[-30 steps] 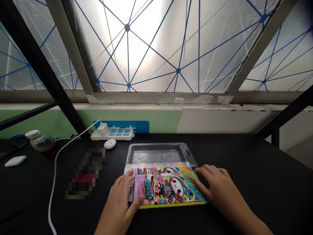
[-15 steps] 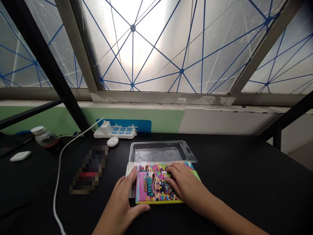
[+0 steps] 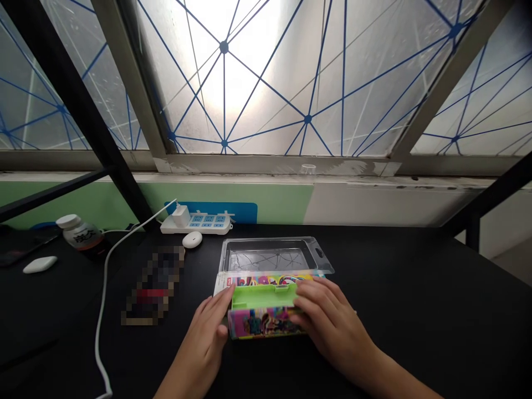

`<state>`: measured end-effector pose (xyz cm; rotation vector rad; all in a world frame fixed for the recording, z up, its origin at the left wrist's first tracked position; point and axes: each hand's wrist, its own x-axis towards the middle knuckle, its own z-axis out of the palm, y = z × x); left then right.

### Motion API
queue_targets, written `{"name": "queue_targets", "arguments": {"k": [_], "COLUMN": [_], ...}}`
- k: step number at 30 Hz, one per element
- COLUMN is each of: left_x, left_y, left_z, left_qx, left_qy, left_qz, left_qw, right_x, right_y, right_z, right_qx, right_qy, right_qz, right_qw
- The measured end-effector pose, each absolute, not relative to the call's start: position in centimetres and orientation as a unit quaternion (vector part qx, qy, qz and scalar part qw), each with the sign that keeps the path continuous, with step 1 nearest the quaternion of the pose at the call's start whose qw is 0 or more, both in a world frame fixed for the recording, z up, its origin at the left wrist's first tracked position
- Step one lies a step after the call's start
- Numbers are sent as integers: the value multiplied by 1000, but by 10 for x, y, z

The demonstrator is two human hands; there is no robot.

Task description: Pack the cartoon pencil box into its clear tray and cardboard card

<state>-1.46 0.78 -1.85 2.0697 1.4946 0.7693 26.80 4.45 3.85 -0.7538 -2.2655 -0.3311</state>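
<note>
A colourful cartoon-printed pencil box (image 3: 261, 322) with a green side stands tipped up on its long edge on the black table (image 3: 415, 299). My right hand (image 3: 328, 321) wraps over its right end and top, fingers closed on it. My left hand (image 3: 208, 335) rests against its left end, thumb at the upper corner. Behind the box lies a printed card insert (image 3: 266, 277), and beyond that a clear plastic packaging tray (image 3: 272, 256).
A white power strip (image 3: 197, 222) with a plugged charger and white cable (image 3: 102, 288) sits at the back wall. A white earbud case (image 3: 192, 239), a dark bottle (image 3: 81, 237), a white object (image 3: 40, 264) and a blurred item (image 3: 153, 285) lie to the left.
The pencil box lay flat with its printed face up; it now stands tilted on its edge, green side up. My right hand moved from its right end leftward over it.
</note>
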Motion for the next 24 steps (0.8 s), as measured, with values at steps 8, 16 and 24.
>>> {"name": "queue_targets", "arguments": {"k": [8,16,24], "left_x": [-21,-15,-19], "left_y": [6,10,7], "left_z": [-16,-21,-23], "left_qx": [755,754,696], "left_qy": [536,570,578], "left_qz": [285,264,325], "left_qw": [249,191,274], "right_x": [331,381,376], "right_y": [7,11,16], "right_z": [77,5,-16], "right_qx": [-278,-499,-568], "right_qy": [-945,-843,-770], "right_qz": [47,167,194], "right_qw": [165,109,219]}}
